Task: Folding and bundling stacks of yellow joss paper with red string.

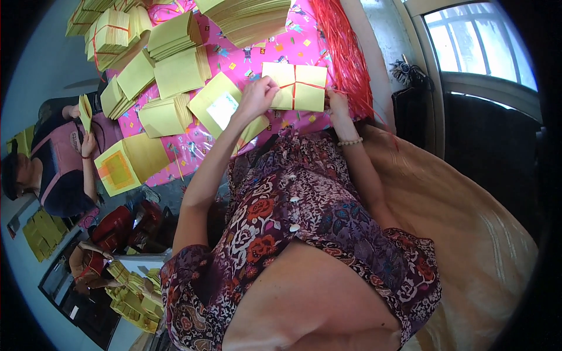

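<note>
In front of me on the pink patterned table cover [304,121] lies a stack of yellow paper [281,71]. Red plastic string [295,88] crosses it both ways. My left hand [257,96] is closed at the stack's left side, thumb and fingertips pinched on the string. At the right edge, my right hand [338,105] has its fingers closed around the string beside the stack; part of that grip is hidden. Left of the stack, a yellow sheaf with a white label [222,110] rests partly under my left forearm.
A thick hank of red string [351,58] hangs over the table's right edge. Loose yellow stacks [175,73] and tied bundles [110,36] crowd the left and far side. A co-worker [64,152] at the left holds a yellow piece; another person [88,263] sits farther back.
</note>
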`<action>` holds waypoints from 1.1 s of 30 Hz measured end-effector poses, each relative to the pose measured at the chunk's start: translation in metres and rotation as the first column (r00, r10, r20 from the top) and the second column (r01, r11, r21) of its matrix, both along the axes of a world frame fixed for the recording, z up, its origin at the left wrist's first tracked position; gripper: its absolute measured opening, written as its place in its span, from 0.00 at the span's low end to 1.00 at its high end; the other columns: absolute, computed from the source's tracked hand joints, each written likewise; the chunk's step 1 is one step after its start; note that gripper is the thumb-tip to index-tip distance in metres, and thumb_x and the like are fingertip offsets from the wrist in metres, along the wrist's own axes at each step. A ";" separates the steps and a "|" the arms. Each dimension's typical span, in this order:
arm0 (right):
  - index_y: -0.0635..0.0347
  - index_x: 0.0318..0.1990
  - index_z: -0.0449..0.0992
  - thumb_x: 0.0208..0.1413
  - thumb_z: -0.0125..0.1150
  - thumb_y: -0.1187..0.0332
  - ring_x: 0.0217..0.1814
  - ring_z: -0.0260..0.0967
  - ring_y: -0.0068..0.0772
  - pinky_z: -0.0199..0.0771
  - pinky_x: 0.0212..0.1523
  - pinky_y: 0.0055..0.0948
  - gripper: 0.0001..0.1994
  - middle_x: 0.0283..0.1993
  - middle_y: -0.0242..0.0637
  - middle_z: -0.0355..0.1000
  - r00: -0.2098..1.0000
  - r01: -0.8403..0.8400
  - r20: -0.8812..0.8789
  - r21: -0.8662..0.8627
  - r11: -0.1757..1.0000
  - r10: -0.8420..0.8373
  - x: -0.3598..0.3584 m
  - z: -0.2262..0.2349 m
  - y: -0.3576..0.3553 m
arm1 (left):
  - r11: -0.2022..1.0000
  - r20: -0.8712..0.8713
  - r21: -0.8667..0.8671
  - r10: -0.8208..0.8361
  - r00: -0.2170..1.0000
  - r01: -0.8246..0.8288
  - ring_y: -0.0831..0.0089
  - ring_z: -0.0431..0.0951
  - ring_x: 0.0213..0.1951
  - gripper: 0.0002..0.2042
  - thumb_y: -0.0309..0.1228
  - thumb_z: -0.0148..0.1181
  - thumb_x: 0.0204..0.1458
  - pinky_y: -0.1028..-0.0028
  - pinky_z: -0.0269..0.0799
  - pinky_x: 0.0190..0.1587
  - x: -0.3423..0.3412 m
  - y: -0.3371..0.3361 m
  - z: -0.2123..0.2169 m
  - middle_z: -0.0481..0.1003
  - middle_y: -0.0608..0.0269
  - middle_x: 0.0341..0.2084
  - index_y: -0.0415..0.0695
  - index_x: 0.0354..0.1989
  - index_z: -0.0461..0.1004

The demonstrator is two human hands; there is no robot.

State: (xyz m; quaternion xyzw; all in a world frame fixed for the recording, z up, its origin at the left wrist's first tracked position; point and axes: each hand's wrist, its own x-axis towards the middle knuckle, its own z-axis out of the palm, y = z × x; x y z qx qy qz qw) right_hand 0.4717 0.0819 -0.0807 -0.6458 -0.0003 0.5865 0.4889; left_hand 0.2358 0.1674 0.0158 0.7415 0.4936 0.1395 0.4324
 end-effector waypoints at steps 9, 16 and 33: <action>0.54 0.30 0.72 0.61 0.51 0.65 0.19 0.62 0.17 0.55 0.18 0.21 0.08 0.22 0.25 0.68 0.993 -0.019 -0.119 -0.064 0.998 0.011 0.005 0.013 0.004 | 0.973 -0.075 -0.232 -0.017 0.997 -0.001 0.83 0.68 0.23 0.09 0.33 0.58 0.53 0.78 0.65 0.27 -0.060 0.035 -0.002 0.74 0.69 0.22 0.39 0.34 0.75; 0.58 0.33 0.76 0.59 0.54 0.65 0.23 0.69 0.21 0.66 0.23 0.23 0.08 0.28 0.30 0.74 0.997 -0.059 -0.061 -0.064 0.996 0.056 -0.005 -0.006 0.007 | 0.830 -0.277 0.521 -0.057 0.959 0.200 0.72 0.71 0.21 0.07 0.36 0.60 0.49 0.69 0.66 0.28 -0.060 0.051 -0.015 0.74 0.65 0.19 0.48 0.31 0.78; 0.62 0.34 0.76 0.58 0.55 0.67 0.23 0.73 0.27 0.71 0.21 0.24 0.08 0.29 0.36 0.76 0.999 -0.001 -0.038 -0.075 0.997 -0.002 -0.012 -0.015 0.015 | 0.376 0.170 -0.865 0.842 0.511 -0.331 0.73 0.78 0.36 0.10 0.30 0.59 0.54 0.75 0.76 0.38 -0.055 0.025 -0.085 0.77 0.59 0.36 0.41 0.43 0.72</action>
